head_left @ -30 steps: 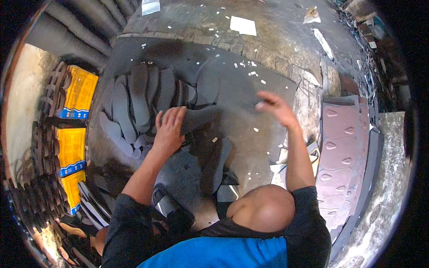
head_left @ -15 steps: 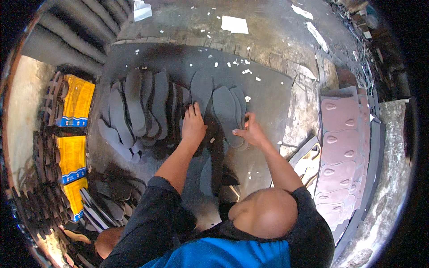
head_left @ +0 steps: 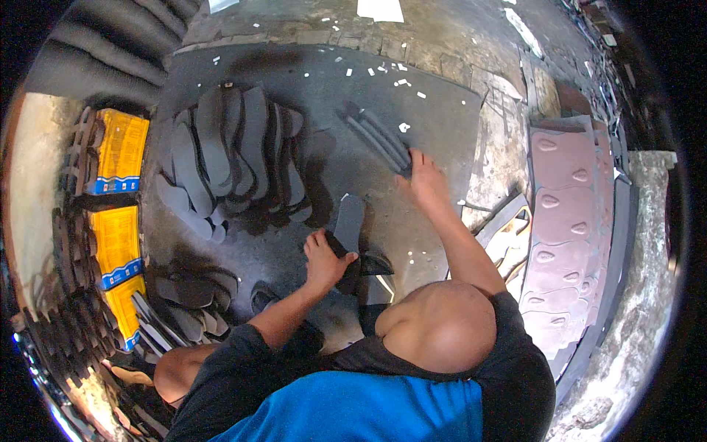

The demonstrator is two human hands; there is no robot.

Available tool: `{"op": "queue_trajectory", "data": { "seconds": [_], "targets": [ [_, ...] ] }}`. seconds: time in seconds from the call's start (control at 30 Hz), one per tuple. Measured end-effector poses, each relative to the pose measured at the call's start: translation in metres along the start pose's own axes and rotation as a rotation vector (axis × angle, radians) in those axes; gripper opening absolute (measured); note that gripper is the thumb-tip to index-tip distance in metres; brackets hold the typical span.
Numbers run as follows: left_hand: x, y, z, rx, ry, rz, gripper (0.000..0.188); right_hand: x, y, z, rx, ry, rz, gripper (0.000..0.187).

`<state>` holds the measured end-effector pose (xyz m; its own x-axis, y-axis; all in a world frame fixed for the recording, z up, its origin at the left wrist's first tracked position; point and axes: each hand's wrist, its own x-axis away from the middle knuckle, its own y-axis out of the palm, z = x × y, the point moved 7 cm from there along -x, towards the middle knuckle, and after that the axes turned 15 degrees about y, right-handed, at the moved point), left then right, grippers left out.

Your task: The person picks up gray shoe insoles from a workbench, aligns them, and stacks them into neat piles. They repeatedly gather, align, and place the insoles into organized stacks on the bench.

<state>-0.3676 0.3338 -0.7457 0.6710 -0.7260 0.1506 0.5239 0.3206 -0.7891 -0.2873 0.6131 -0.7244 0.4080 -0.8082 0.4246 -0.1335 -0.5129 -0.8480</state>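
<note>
A scene viewed from above, bent by a wide lens. A dark grey rubber sheet (head_left: pixel 324 96) is spread over the floor at the centre of the frame.

Near the middle, a flat grey sole-shaped cutout (head_left: pixel 347 221) is gripped at its lower end by the left hand (head_left: pixel 324 258), fingers closed round it. To its right, the right hand (head_left: pixel 426 180) is laid on a small fanned group of cut soles (head_left: pixel 379 136); whether anything is gripped there cannot be told.

The step in hand is judged to be the gathering of cut pieces off the sheet. A firm pinch and a lift are likely called for, as the material looks thin, matte and floppy.

At left of centre a larger heap of soles (head_left: pixel 232 158) is fanned out, each long with rounded ends. Yellow-wrapped bundles (head_left: pixel 118 151) are stacked along the left edge. On the right, a pinkish sheet (head_left: pixel 567 214) with oval embossed marks is seen. White scraps are scattered across the upper floor.
</note>
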Motion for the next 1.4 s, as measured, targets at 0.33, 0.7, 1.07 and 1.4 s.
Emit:
{"op": "queue_trajectory", "data": {
  "seconds": [0.33, 0.7, 1.07, 1.4],
  "targets": [
    [-0.08, -0.061, 0.037, 0.36, 0.491, 0.075, 0.026, 0.019, -0.03, -0.003, -1.108, 0.172, -0.931, 0.076],
    [-0.108, -0.124, 0.042, 0.062, 0.627, 0.565, 0.057, 0.048, -0.013, -0.043, -0.574, -0.149, -0.407, 0.096],
    [-0.169, -0.185, -0.112, -0.09, 0.008, 0.418, 0.099, -0.01, 0.021, -0.019, -0.434, -0.005, 0.005, 0.091],
    [-0.155, -0.145, -0.053, -0.198, -0.164, 0.4, 0.107, -0.015, 0.04, -0.045, -0.265, 0.105, -0.205, 0.1]
  ]
}}
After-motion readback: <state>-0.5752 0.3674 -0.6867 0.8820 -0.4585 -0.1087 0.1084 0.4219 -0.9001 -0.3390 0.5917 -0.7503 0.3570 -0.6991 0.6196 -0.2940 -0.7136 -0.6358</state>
